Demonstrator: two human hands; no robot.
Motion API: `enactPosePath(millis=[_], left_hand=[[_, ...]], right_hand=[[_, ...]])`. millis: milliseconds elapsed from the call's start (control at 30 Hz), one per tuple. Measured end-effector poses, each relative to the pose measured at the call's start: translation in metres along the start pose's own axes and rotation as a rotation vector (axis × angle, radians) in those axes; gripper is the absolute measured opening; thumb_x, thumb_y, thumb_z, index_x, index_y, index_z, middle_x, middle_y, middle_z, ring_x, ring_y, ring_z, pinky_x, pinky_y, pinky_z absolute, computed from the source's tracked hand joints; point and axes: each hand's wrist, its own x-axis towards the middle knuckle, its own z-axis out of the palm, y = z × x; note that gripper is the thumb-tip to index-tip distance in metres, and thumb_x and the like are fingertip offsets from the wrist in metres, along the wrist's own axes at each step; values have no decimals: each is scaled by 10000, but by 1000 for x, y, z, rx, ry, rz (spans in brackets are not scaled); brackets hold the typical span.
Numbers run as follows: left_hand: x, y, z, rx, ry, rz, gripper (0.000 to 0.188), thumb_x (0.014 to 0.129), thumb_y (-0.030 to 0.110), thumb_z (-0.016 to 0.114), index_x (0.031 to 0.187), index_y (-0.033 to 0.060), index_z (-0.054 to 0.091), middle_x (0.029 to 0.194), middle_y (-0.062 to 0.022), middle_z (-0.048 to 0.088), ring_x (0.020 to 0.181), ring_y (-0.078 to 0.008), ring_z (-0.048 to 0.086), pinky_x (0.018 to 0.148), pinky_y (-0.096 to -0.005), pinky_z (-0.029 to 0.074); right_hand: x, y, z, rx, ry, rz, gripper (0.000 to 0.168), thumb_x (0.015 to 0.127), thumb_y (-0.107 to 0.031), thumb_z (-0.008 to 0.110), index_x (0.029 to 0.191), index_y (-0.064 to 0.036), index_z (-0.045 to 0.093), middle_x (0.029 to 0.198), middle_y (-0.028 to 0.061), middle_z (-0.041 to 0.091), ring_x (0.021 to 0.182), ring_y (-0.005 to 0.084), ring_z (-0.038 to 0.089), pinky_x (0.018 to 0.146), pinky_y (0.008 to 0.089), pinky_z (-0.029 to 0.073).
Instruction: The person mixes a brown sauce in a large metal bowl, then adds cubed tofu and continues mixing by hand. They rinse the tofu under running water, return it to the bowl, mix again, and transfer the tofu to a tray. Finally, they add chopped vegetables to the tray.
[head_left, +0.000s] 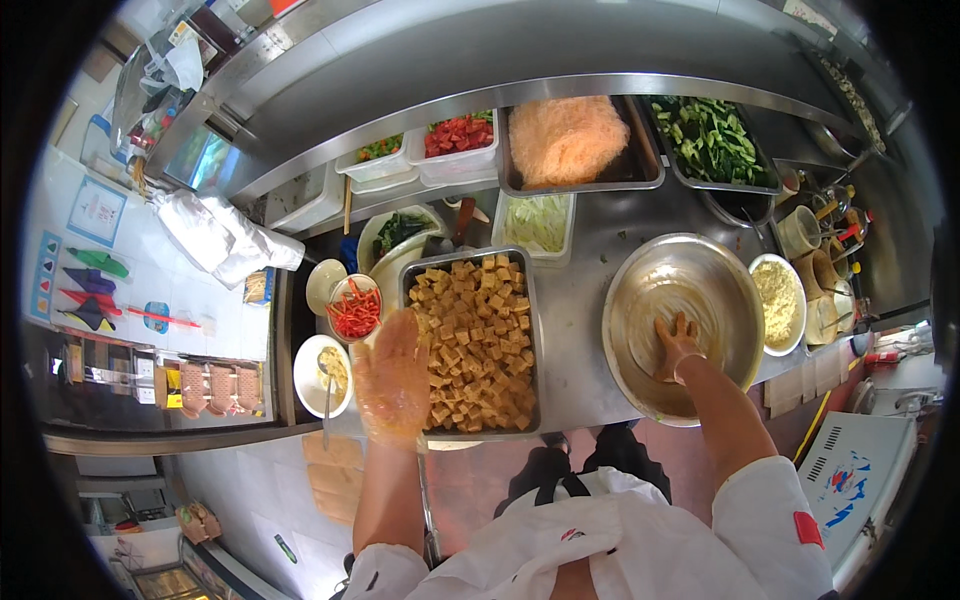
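Note:
My left hand (394, 379), in a clear plastic glove, is raised over the left edge of a metal tray of brown cubes, possibly tofu (476, 337); it holds nothing that I can see. Inside a large steel bowl (630, 277) on the right, my right hand (677, 346) reaches down with spread fingers at the smeared inner surface. Left of the tray stand a bowl of red strips (354, 309) and a white bowl (304, 375) of yellowish minced food with a metal spoon (328, 401). Another white bowl holds yellow crumbly food (778, 306), right of the steel bowl.
Behind are tubs of chopped red vegetable (459, 136) and pale shreds (536, 223), a tray of orange shreds (568, 141) and one of cut greens (709, 139). A steel shelf edge (525, 91) runs above them. Several seasoning containers (816, 270) stand at right.

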Motion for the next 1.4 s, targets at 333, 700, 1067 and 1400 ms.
enactPosePath(millis=[333,700,1067,1400], left_hand=[[28,-37,24,-261,-2,-143,478,1029,484,583,1192,43,669,1210,-111,667,1195,-285,574,1087,-447,428],[72,-331,119,-21,346,-730,430,1022,432,623,1120,13,629,1031,-116,628,954,-259,594,884,-393,523],[69,-449,163,249,115,-1014,549,1025,539,538,1248,43,615,1266,-163,668,1086,-310,657,905,-423,536],[50,-451,167,56,414,-711,323,1031,380,619,1133,74,615,948,-92,610,844,-273,626,757,-417,560]], right_hand=[[-11,-3,-2,97,69,6,1133,658,-396,917,1618,-322,320,1724,201,88,1546,519,166,1215,557,344],[-46,65,-16,1383,320,-292,667,829,-430,842,1392,-127,652,1497,151,560,1412,282,510,1165,371,418],[-124,111,-70,989,284,-488,542,899,-476,721,1360,-194,683,1553,185,505,1459,328,460,1211,410,366],[-102,113,-83,718,377,-364,409,1004,-426,556,1175,-103,741,1354,173,662,1288,354,598,1119,446,450]])
